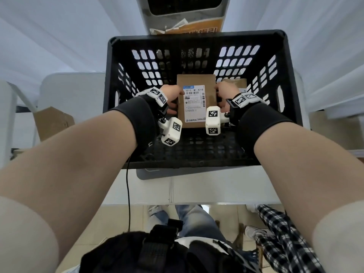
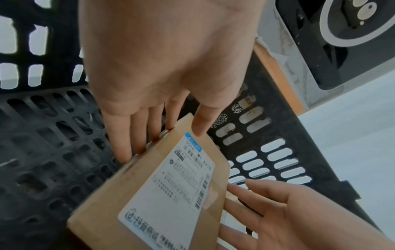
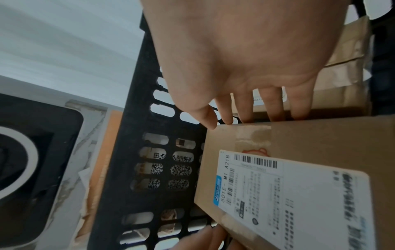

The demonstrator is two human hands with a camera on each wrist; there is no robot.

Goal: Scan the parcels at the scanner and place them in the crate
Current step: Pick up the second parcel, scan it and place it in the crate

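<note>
A brown cardboard parcel (image 1: pixel 195 101) with a white shipping label faces up inside the black slotted crate (image 1: pixel 197 38). My left hand (image 1: pixel 171 95) is at its left side. In the left wrist view the thumb lies on the parcel (image 2: pixel 171 186) top and straight fingers run down its edge. My right hand (image 1: pixel 224 93) is at the right side. In the right wrist view its straight fingers reach down behind the parcel (image 3: pixel 299 169) edge, and the thumb tip sits at the corner. A second brown parcel (image 1: pixel 236 83) lies in the crate's far right.
The scanner (image 1: pixel 183 6), grey with a dark window, stands just behind the crate, with an orange-printed carton (image 1: pixel 189 28) between them. A cardboard box (image 1: pixel 53 123) sits low on the left. A black cable (image 1: pixel 128 194) hangs over the white table's front edge.
</note>
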